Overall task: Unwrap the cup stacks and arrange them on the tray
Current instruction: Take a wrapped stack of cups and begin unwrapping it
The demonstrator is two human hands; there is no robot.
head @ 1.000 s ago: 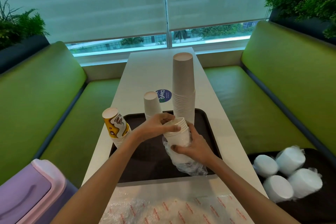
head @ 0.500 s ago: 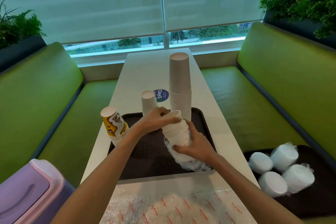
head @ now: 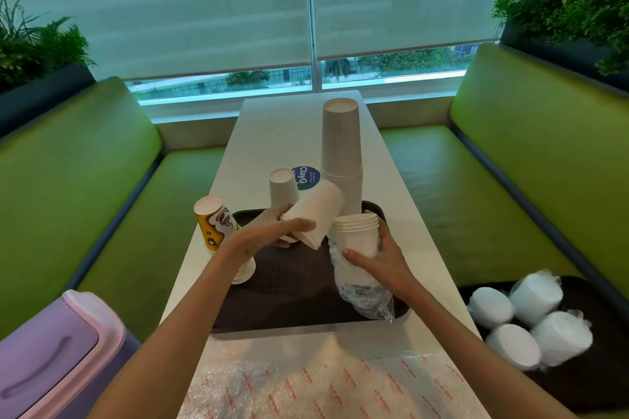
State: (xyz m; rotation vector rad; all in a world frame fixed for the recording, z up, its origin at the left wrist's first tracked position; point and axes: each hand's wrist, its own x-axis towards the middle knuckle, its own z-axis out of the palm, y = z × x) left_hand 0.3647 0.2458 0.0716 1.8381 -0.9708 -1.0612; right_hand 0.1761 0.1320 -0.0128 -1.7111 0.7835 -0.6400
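Both hands are busy and held apart, each clamped on its own bundle. A tilted cup stack (head: 318, 211) is gripped by the left hand (head: 272, 231) above the far half of the tray (head: 289, 303), leaning up towards the far right. A half-wrapped cup stack (head: 355, 236) is held upright, mouths up, in the right hand (head: 383, 257) just to the right of it; whether the two bundles touch can't be made out. The plastic sleeve (head: 366, 296) is bunched below that stack and trails down to the tray's near right corner.

Already parked upside down at the far end: a tall stack (head: 342, 153) and a short stack (head: 283, 187). A printed stack (head: 218, 228) is leaning at the tray's left edge. Four wrapped stacks (head: 531, 320) are waiting on a second tray (head: 599, 381) off to the right, so plenty looks left to be done.

Handling-wise, these look like thin paper cups: basically weightless and easily dented if squeezed hard. A nested bundle should probably be taken round the middle, across several rims, since cups could slide out if only the end one is held. The sleeve looks like crinkly, slippery film, so it's likely best pinched at its loose end and pulled off while the cups are steadied, not crushed
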